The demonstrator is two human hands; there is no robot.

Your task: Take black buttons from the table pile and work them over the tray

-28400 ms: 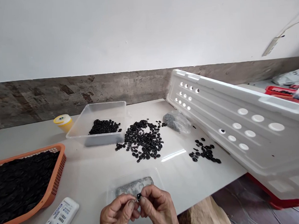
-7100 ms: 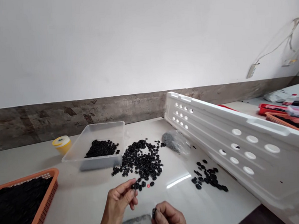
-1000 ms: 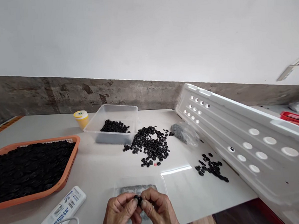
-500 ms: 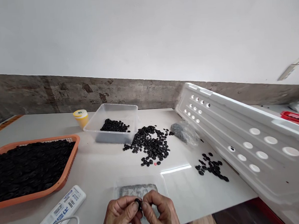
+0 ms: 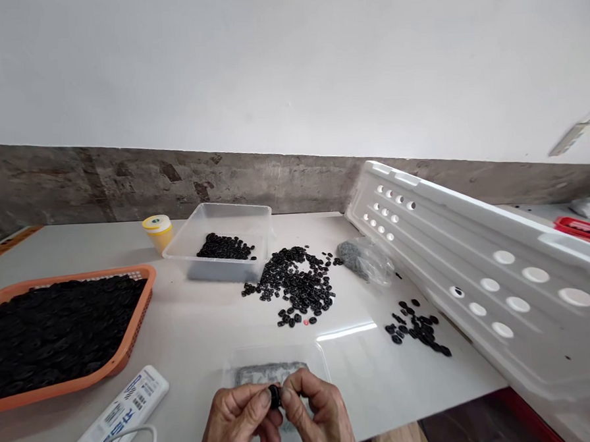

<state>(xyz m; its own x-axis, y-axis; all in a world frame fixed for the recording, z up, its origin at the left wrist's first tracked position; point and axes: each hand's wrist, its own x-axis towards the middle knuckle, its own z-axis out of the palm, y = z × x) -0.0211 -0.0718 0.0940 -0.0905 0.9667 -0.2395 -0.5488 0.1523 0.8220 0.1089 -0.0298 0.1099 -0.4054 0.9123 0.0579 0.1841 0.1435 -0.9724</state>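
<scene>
Between thumb and fingers my left hand (image 5: 239, 418) pinches a small black oval part (image 5: 274, 397), dark and glossy. My right hand (image 5: 317, 411) meets it from the other side, its thumb and forefinger pressed together at the part's edge; whatever sits between those fingertips is too small to make out. Below and behind both hands is a shallow clear plastic box (image 5: 322, 364) holding grey material, partly covered by the hands. Farther back lies a loose pile of similar black parts (image 5: 303, 283), with one small red piece (image 5: 305, 322) at its near edge.
An orange basket (image 5: 150, 288) full of black parts stands left, near a white power strip (image 5: 136, 404). Behind are a yellow cup (image 5: 160, 233) and a clear bin (image 5: 213, 275). Rightward lie a bag of grey pieces (image 5: 364, 260), scattered black parts (image 5: 419, 333) and a leaning white panel (image 5: 440, 259).
The black part has turned slightly between my fingers and shows more of its side. Both hands stay in nearly the same place.
</scene>
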